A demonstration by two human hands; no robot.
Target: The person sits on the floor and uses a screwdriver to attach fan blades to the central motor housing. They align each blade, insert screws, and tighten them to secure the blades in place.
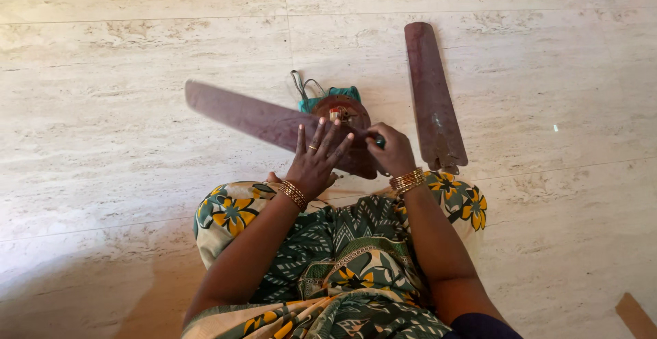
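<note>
A dismantled brown ceiling fan lies on the floor in front of my knees. Its round motor hub [340, 108] has one dark blade [250, 116] still attached, pointing left. My left hand [316, 160] rests on that blade near the hub, fingers spread apart, a ring on one finger and bangles at the wrist. My right hand [391, 149] is closed around a small tool with a dark handle [378, 140], its tip at the hub's edge. A second blade [432, 98] lies loose on the floor to the right, close to my right hand.
A teal cloth [333, 94] and a wire loop [298, 81] sit behind the hub. I sit on a pale marble floor [116, 72], my lap covered by green and yellow patterned fabric [345, 243]. A brown cardboard corner [636, 315] shows at bottom right.
</note>
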